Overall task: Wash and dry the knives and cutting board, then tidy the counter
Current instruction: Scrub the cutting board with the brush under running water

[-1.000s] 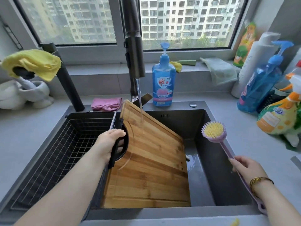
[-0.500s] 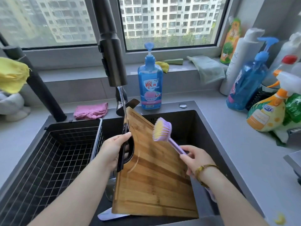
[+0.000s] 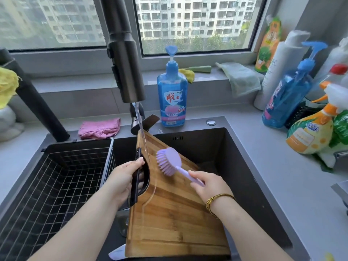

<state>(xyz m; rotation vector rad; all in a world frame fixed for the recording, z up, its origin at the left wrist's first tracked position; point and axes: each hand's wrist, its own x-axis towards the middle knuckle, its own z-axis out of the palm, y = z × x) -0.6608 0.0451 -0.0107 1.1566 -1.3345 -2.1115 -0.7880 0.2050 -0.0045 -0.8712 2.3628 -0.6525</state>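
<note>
Left grip [image 3: 124,178] clamps the cutting board [image 3: 169,219] by its handle [image 3: 136,193]; right grip [image 3: 209,186] clasps brush [image 3: 170,160] against it.

The tilted board [image 3: 169,213] fills the sink's [image 3: 216,140] middle, the faucet [image 3: 125,53] hanging over its top corner. A basket [image 3: 56,185] takes the left; open basin lies right of the board.
</note>
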